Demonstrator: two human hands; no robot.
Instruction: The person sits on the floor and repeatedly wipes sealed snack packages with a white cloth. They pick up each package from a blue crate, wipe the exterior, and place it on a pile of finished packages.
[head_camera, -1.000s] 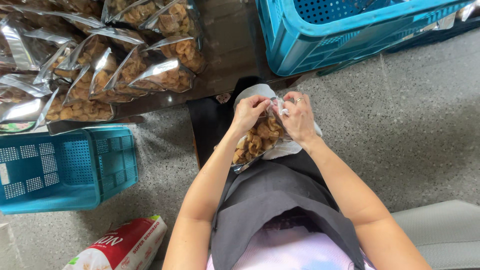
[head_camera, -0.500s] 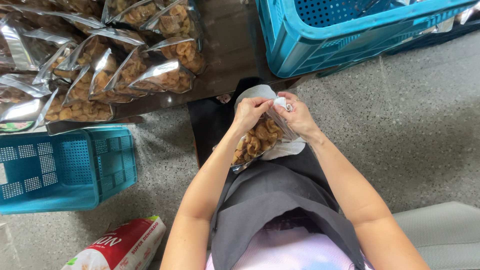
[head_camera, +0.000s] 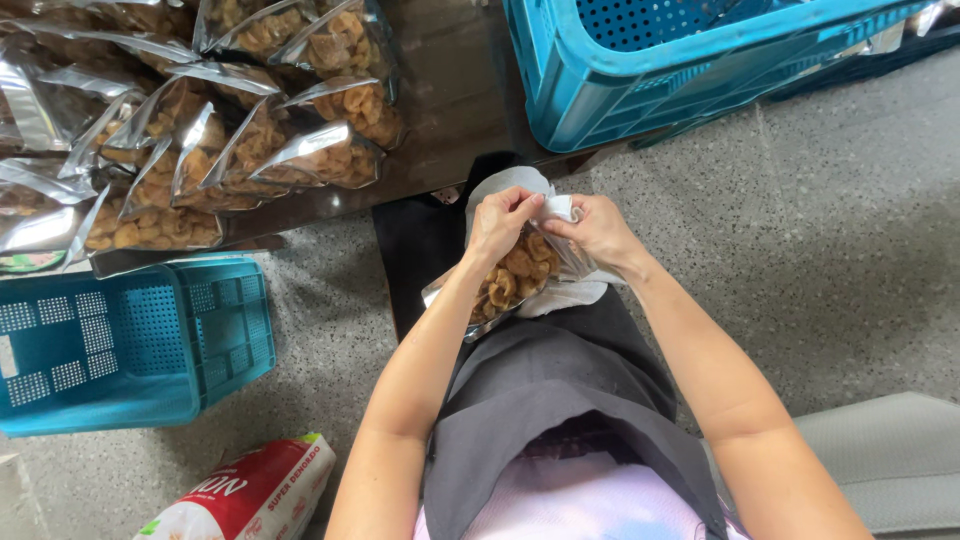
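Pinching a clear snack bag (head_camera: 510, 280) with both hands.

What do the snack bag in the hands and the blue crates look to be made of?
Snack bag: thin clear plastic film with a silvery foil-like side, judging by the glare and the snacks showing through. Blue crates: rigid moulded plastic, matte, with a perforated grid. Both hands pinch the bag's top.

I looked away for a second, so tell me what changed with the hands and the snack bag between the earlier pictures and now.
Little changed. The right hand moved in towards the left hand, so both now pinch the top edge of the clear bag of fried snacks close together. Neither hand let go of it. The bag stays on the lap, and the sealed bags on the table and the blue crates are as they were.
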